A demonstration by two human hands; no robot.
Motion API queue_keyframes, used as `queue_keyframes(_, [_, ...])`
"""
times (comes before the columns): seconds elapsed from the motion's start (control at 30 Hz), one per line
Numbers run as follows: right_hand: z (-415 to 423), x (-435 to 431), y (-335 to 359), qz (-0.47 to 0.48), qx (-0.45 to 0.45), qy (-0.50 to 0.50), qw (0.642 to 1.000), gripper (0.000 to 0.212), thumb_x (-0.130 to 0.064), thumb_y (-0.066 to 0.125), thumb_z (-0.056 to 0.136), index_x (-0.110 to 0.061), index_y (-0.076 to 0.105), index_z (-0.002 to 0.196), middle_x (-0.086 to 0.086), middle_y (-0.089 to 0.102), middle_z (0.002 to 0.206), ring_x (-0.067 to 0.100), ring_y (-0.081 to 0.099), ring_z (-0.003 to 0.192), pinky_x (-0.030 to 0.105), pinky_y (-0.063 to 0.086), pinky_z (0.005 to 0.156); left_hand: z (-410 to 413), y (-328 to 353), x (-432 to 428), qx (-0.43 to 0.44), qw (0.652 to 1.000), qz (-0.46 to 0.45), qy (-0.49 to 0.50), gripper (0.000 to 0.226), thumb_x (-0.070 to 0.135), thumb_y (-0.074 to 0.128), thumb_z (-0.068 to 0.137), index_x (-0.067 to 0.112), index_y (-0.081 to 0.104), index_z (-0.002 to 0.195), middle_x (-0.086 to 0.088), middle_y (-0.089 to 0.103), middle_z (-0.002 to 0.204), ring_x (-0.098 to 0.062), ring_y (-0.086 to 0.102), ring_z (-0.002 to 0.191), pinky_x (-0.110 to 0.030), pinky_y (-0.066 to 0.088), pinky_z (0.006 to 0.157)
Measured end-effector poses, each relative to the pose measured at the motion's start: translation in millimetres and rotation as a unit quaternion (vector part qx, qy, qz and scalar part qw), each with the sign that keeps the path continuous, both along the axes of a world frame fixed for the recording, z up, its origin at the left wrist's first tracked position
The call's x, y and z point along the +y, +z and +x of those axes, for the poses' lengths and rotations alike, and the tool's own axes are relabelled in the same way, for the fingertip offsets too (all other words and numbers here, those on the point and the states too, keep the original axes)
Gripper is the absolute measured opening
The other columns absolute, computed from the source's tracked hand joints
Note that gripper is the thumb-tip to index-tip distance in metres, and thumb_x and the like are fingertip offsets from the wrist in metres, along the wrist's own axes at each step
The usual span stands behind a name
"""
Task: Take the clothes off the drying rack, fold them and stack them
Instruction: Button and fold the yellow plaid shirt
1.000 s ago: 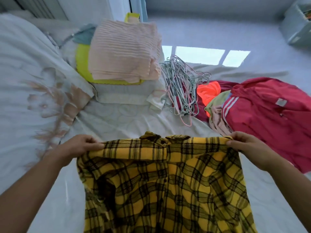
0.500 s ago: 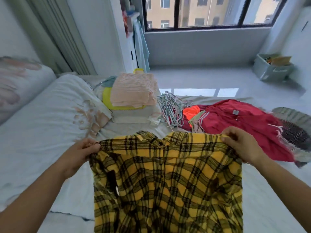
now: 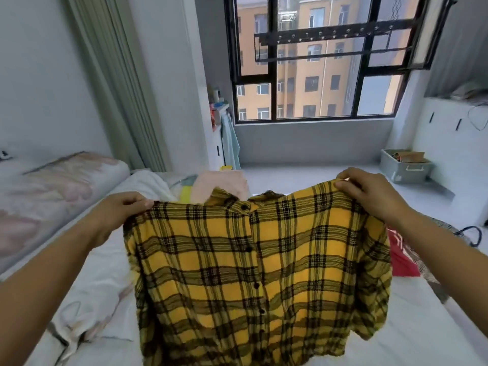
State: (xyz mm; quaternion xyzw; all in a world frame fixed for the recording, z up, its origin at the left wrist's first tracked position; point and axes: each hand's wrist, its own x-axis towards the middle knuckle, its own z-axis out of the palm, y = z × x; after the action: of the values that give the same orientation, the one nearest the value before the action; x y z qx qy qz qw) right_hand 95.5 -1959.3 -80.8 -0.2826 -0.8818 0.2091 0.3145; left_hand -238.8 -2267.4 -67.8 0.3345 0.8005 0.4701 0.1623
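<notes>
One wide-angle camera, worn on the person's head, faces forward over the bed to the far window, pitched only slightly down. The left hand and right hand reach in from the near bottom corners, and the yellow plaid shirt they hold hangs close to the lens, filling the lower middle.

Yellow and black plaid shirt, button-up, held up in mid-air and spread wide, collar on top, dark buttons done up down the middle. Pinched at one shoulder by the left hand and at the other by the right hand. Hangs fairly flat, hem a bit wavy, sleeves drooping at the sides. Behind it on the bed, folded pile with a pink piece on top and a yellow one under it. Red garment lying loose off to the right, mostly hidden.
</notes>
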Motion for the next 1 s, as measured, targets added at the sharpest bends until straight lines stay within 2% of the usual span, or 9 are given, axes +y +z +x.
queue_keyframes(0.07, [9, 1, 7, 0.015, -0.048, -0.011, 0.999, 0.01, -0.03, 0.057, 0.09, -0.02, 0.06, 0.089, -0.002, 0.061, 0.08, 0.023, 0.057, 0.082, 0.032, 0.041, 0.066, 6, -6, -4, -0.014, 0.998, 0.051, 0.014, 0.019, 0.021, 0.059, 0.089, 0.009, 0.058, 0.074, -0.006, 0.055, 0.07, -0.023, 0.048, 0.077, -0.032, 0.036, 0.065])
queue_keyframes(0.13, [14, 1, 15, 0.03, -0.06, -0.022, 0.997, 0.012, -0.029, 0.055, 0.091, -0.019, 0.058, 0.087, -0.003, 0.057, 0.076, 0.025, 0.057, 0.082, 0.03, 0.037, 0.061, 14, -9, -5, -0.007, 0.999, 0.038, -0.012, 0.019, 0.02, 0.059, 0.089, 0.01, 0.056, 0.073, -0.003, 0.055, 0.068, -0.021, 0.049, 0.072, -0.031, 0.036, 0.064])
queue_keyframes(0.3, [12, -6, 57, 0.044, 0.036, -0.039, 0.998, 0.013, -0.029, 0.054, 0.092, -0.017, 0.058, 0.095, 0.002, 0.056, 0.088, 0.02, 0.049, 0.086, 0.028, 0.03, 0.069, 23, 30, -18, -0.069, 0.994, 0.07, -0.05, 0.021, 0.023, 0.068, 0.078, 0.008, 0.055, 0.074, 0.0, 0.061, 0.059, -0.015, 0.057, 0.06, -0.019, 0.045, 0.052])
queue_keyframes(0.4, [8, -7, 62, 0.038, -0.014, -0.011, 0.999, 0.013, -0.032, 0.055, 0.09, -0.019, 0.058, 0.092, 0.001, 0.056, 0.087, 0.022, 0.052, 0.089, 0.029, 0.032, 0.072, 23, 37, -32, -0.061, 0.993, -0.07, -0.075, 0.041, 0.051, 0.08, 0.058, 0.012, 0.068, 0.064, 0.004, 0.068, 0.062, -0.017, 0.063, 0.066, -0.022, 0.046, 0.06])
queue_keyframes(0.47, [6, -9, 59, 0.037, -0.045, 0.005, 0.998, 0.01, -0.03, 0.057, 0.09, -0.02, 0.058, 0.089, -0.001, 0.055, 0.083, 0.023, 0.053, 0.089, 0.029, 0.033, 0.071, 20, 36, -31, -0.028, 0.995, -0.092, -0.038, 0.028, 0.033, 0.07, 0.078, 0.012, 0.063, 0.061, 0.002, 0.063, 0.057, -0.019, 0.056, 0.065, -0.027, 0.041, 0.063])
queue_keyframes(0.53, [5, -10, 63, 0.037, -0.014, 0.002, 0.999, 0.011, -0.029, 0.055, 0.091, -0.018, 0.058, 0.09, -0.003, 0.054, 0.083, 0.019, 0.05, 0.087, 0.028, 0.032, 0.072, 15, 43, -25, -0.039, 0.999, -0.017, 0.0, 0.02, 0.017, 0.059, 0.089, 0.008, 0.06, 0.071, -0.005, 0.062, 0.069, -0.02, 0.055, 0.07, -0.028, 0.043, 0.066])
queue_keyframes(0.63, [8, -12, 73, 0.04, 0.045, -0.001, 0.998, 0.013, -0.028, 0.055, 0.091, -0.016, 0.06, 0.092, -0.007, 0.054, 0.08, 0.016, 0.049, 0.085, 0.029, 0.034, 0.076, 9, 53, -21, -0.112, 0.987, 0.117, -0.003, 0.012, 0.012, 0.05, 0.093, 0.009, 0.059, 0.086, -0.012, 0.061, 0.087, -0.021, 0.058, 0.08, -0.03, 0.047, 0.076])
queue_keyframes(0.8, [21, -6, 44, 0.03, -0.047, 0.003, 0.998, 0.006, -0.027, 0.057, 0.09, -0.021, 0.059, 0.088, -0.002, 0.058, 0.083, 0.022, 0.053, 0.086, 0.026, 0.036, 0.061, 9, 26, -32, -0.126, 0.991, 0.047, -0.009, 0.015, 0.012, 0.048, 0.095, 0.006, 0.062, 0.091, -0.01, 0.063, 0.087, -0.02, 0.057, 0.078, -0.03, 0.045, 0.075])
queue_keyframes(1.0, [23, -10, 44, 0.042, 0.008, 0.019, 0.999, 0.005, -0.026, 0.059, 0.089, -0.021, 0.059, 0.088, 0.0, 0.058, 0.082, 0.019, 0.052, 0.081, 0.026, 0.037, 0.061, 18, 22, -28, 0.041, 0.995, 0.051, 0.076, 0.023, 0.017, 0.048, 0.097, 0.011, 0.057, 0.076, -0.007, 0.056, 0.078, -0.019, 0.05, 0.075, -0.027, 0.038, 0.064])
